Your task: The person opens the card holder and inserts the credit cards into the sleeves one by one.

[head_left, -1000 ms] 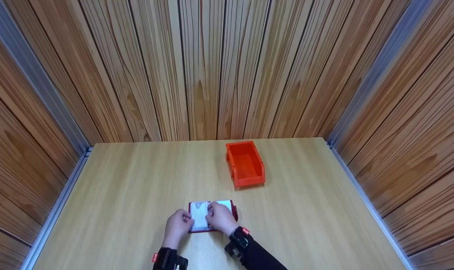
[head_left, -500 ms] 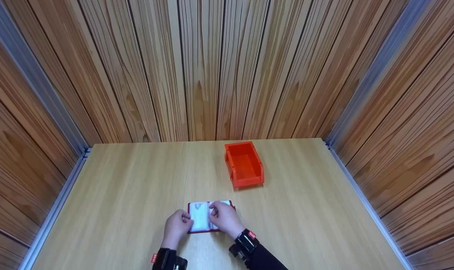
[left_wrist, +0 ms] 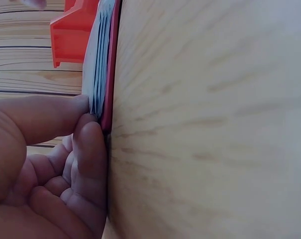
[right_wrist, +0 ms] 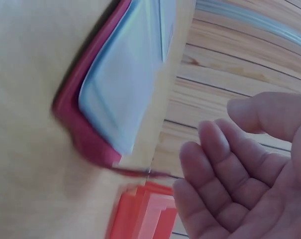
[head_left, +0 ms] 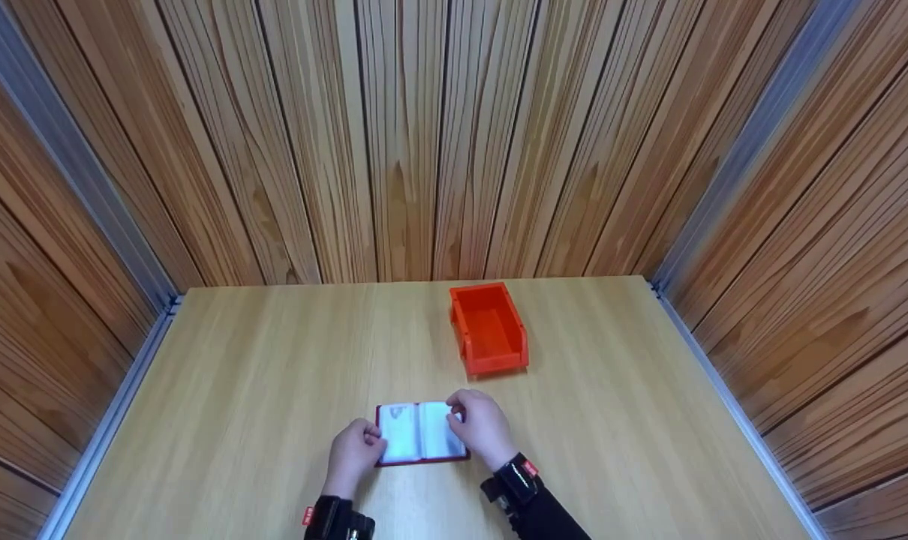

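A small card holder [head_left: 433, 439] with a dark red cover and clear, pale sleeves lies spread flat on the table near the front. My left hand [head_left: 354, 454] pinches its left edge; in the left wrist view the thumb [left_wrist: 50, 115] and forefinger meet at the corner of the sleeves, just over the red cover [left_wrist: 110, 74]. Above the right-hand sleeve hovers my right hand [head_left: 485, 429]. Seen from the right wrist, its fingers [right_wrist: 210, 174] are loosely bent, apart from the holder and with nothing between them. A narrow red strap [right_wrist: 133, 172] sticks out from the cover.
An orange plastic bin [head_left: 493, 330] stands behind the card holder, slightly to the right; its inside shows no contents. Wood-panelled walls [head_left: 409, 150] enclose the light wooden table [head_left: 274, 360] at the back and both sides.
My right hand has moved from the middle of the card holder to its right edge, uncovering the right-hand sleeve, which now lies flatter. The left hand stays in place.
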